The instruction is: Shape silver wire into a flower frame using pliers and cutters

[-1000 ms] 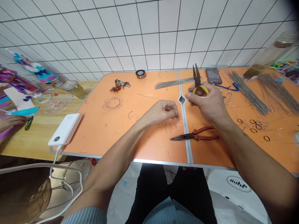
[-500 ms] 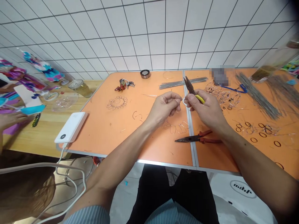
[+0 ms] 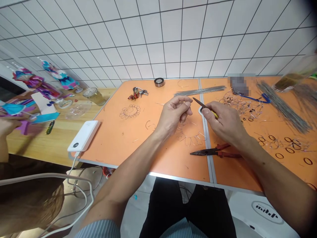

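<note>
Mid-frame, the right hand (image 3: 226, 121) grips yellow-handled pliers (image 3: 199, 102) that, slipping, could nick the left hand (image 3: 172, 114) — fingers pinched, perhaps on wire.

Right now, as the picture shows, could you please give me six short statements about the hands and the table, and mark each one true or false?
1. The right hand holds yellow-handled pliers. True.
2. Red-handled pliers lie across the metal seam of the orange table. True.
3. The dark roll is to the right of the keys. True.
4. The keys lie between the two hands. False: they lie beyond the left hand, to its left.
5. The left hand is spread flat. False: its fingers are curled.
6. The red-handled pliers lie farther from the person than the dark roll. False: they lie nearer.
</note>
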